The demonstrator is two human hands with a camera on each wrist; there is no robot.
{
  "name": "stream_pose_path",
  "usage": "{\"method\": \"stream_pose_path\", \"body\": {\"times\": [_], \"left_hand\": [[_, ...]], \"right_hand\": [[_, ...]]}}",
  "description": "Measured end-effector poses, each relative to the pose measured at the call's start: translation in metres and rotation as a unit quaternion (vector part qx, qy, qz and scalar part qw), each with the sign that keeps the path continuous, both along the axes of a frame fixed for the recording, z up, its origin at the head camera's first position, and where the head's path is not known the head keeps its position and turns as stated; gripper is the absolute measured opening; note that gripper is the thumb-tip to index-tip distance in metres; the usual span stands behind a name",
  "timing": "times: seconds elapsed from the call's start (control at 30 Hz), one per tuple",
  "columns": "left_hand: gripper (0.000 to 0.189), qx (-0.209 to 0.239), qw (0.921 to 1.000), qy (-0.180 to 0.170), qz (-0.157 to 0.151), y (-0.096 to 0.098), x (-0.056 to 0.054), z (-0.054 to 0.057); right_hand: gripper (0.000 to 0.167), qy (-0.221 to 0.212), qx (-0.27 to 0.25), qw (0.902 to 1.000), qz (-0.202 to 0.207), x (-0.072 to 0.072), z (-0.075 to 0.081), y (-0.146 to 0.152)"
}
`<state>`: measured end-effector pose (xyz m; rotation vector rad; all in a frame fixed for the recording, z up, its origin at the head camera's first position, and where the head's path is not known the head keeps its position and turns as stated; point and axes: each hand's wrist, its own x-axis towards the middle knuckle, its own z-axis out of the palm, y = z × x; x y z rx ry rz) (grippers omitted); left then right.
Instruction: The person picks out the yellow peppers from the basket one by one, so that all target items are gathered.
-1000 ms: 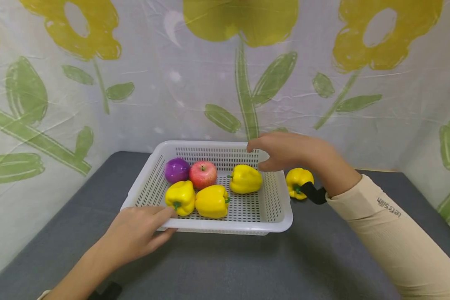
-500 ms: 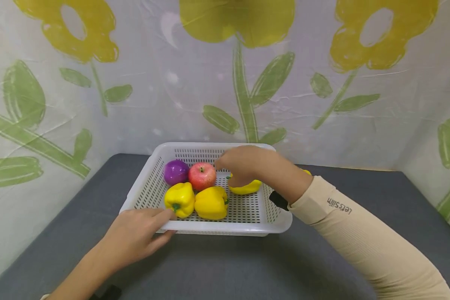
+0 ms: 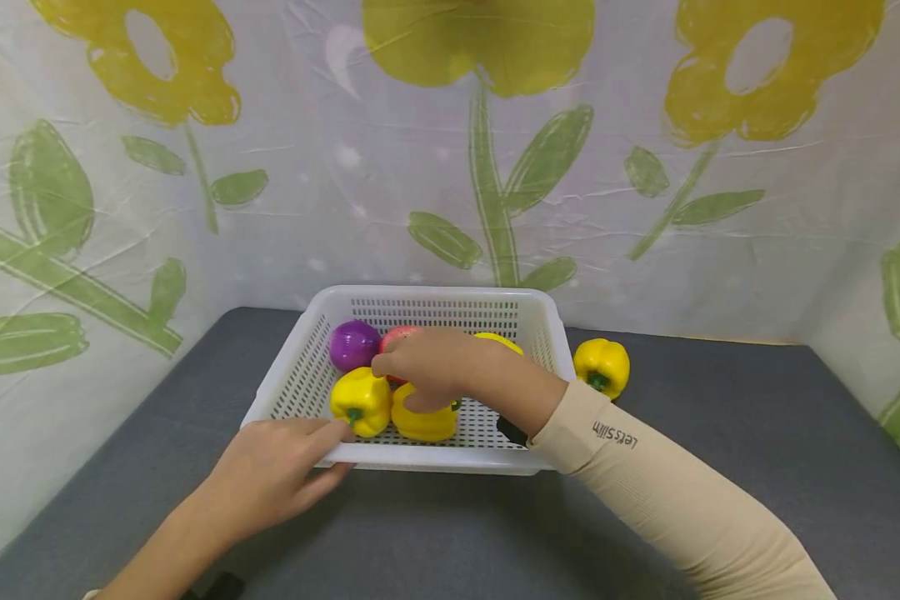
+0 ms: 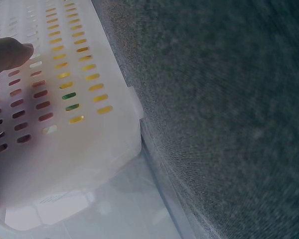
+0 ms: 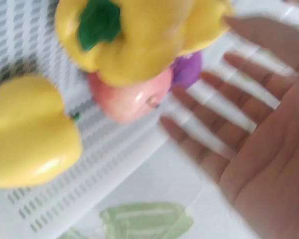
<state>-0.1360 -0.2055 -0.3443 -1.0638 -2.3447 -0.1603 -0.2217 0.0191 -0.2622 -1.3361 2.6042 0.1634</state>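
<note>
Head view: your right grip [image 3: 433, 367], spread wide
Middle pepper [image 3: 423, 427]: its six o'clock
Left grip [image 3: 283, 457]: holding basket rim [image 3: 450, 455]

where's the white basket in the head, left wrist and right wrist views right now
Head: the white basket sits below centre, slightly left, its near rim held by the left hand.
Left wrist: upper left, its slotted outer wall up close.
Right wrist: mostly left half, partly hidden behind yellow peppers.
Shared landmark: the yellow peppers, just yellow and green patches through slots in the left wrist view.
</note>
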Motion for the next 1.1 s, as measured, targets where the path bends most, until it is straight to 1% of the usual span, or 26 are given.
{"method": "stream_pose_path", "body": {"times": [0.2,0.23,0.37,0.43,0.47,0.57,0.63,0.77,0.93,1.03,1.1], "left_hand": [[0.014,-0.001,1.0000,-0.002,-0.001,0.001,0.000,-0.001],[0.017,-0.001,1.0000,-0.002,0.000,0.001,0.000,-0.001],[0.035,0.005,1.0000,0.003,0.000,0.000,0.000,-0.001],[0.035,0.007,1.0000,0.003,0.000,0.000,0.000,-0.001],[0.032,0.008,1.0000,0.002,0.001,0.000,0.000,-0.001],[0.016,0.007,1.0000,0.000,0.005,0.000,0.000,-0.002],[0.011,0.004,1.0000,-0.003,0.008,-0.001,0.000,-0.002],[0.014,-0.001,0.9999,-0.003,0.011,0.000,0.001,-0.001],[0.020,-0.009,0.9998,-0.003,0.017,0.000,0.001,0.000],[0.023,-0.010,0.9997,-0.005,0.020,0.001,0.001,0.000],[0.021,-0.009,0.9997,-0.005,0.021,0.001,0.001,0.000]], "right_hand": [[0.064,-0.021,-0.018,0.9996,-0.002,-0.001,-0.012,-0.003],[0.064,-0.028,-0.022,0.9994,-0.003,-0.002,-0.012,-0.003],[0.070,-0.063,-0.039,0.9972,-0.005,-0.002,-0.014,-0.005],[0.073,-0.073,-0.040,0.9965,-0.008,-0.001,-0.015,-0.008],[0.075,-0.075,-0.037,0.9964,-0.010,-0.001,-0.016,-0.009],[0.078,-0.057,-0.018,0.9982,-0.002,0.001,-0.016,-0.012],[0.079,-0.039,-0.005,0.9992,0.007,0.002,-0.016,-0.014],[0.079,-0.009,0.004,0.9997,0.024,0.005,-0.017,-0.015],[0.083,0.024,0.018,0.9991,0.031,0.007,-0.018,-0.015],[0.083,0.027,0.022,0.9991,0.024,0.008,-0.018,-0.015],[0.079,0.021,0.018,0.9994,0.019,0.008,-0.019,-0.015]]}}
